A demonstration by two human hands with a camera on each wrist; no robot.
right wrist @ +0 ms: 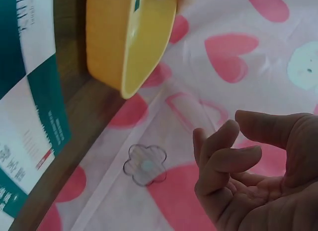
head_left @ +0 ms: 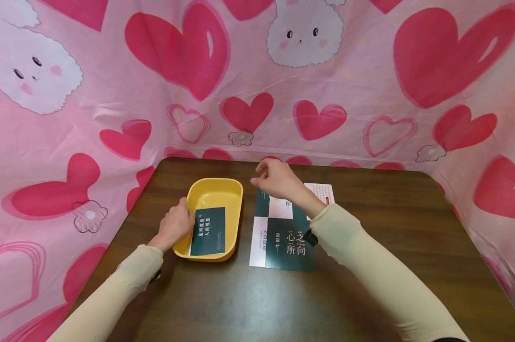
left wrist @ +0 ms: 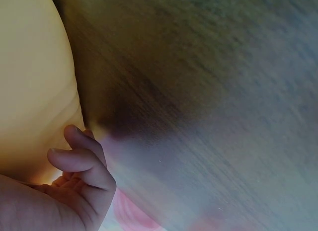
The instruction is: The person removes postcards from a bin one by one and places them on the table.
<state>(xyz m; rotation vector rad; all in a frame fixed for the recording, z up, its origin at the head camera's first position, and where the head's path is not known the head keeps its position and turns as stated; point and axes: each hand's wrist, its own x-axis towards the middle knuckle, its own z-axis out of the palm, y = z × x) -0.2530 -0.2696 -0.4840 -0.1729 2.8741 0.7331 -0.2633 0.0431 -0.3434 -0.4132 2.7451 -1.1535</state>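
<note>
A shallow yellow plastic tray (head_left: 220,192) stands on the left half of the table. My left hand (head_left: 176,223) grips its left rim; in the left wrist view its curled fingers (left wrist: 82,161) lie by the tray's outer wall (left wrist: 35,67). A dark green card (head_left: 212,232) with white writing lies in the near part of the tray. My right hand (head_left: 278,178) hovers above the far end of several green and white cards (head_left: 289,242) on the table. Its fingers (right wrist: 223,159) are loosely bent, with nothing between them and the thumb.
The cards on the table lie edge to edge, right of the tray; my right forearm hides part of them. Brown wood table (head_left: 368,294) extends in front and to the right. A pink cloth (head_left: 257,76) with hearts and rabbits hangs behind and at both sides.
</note>
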